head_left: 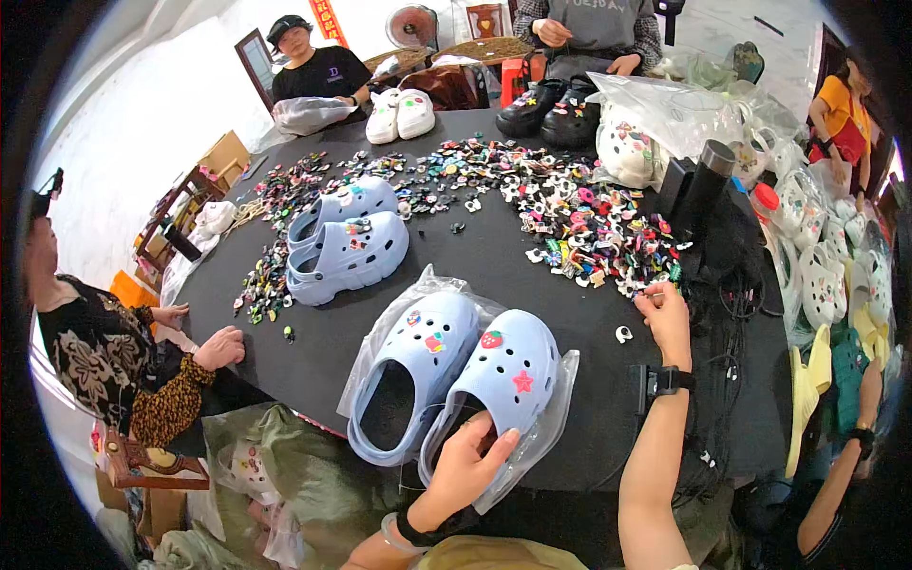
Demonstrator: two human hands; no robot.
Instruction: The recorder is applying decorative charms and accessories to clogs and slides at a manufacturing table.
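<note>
Fingers of left hand [465, 465] clamp blue clog [508, 375]; right hand [665, 318] pinches among charms [589, 233].

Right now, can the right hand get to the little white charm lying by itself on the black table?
Probably yes. The right hand is at the edge of the charm pile, and the white charm lies just beside it on the bare black table, with nothing between them.

black round table [532, 313] | on it: blue clogs [347, 242], scattered shoe charms [579, 223], black flask [708, 180]
</note>
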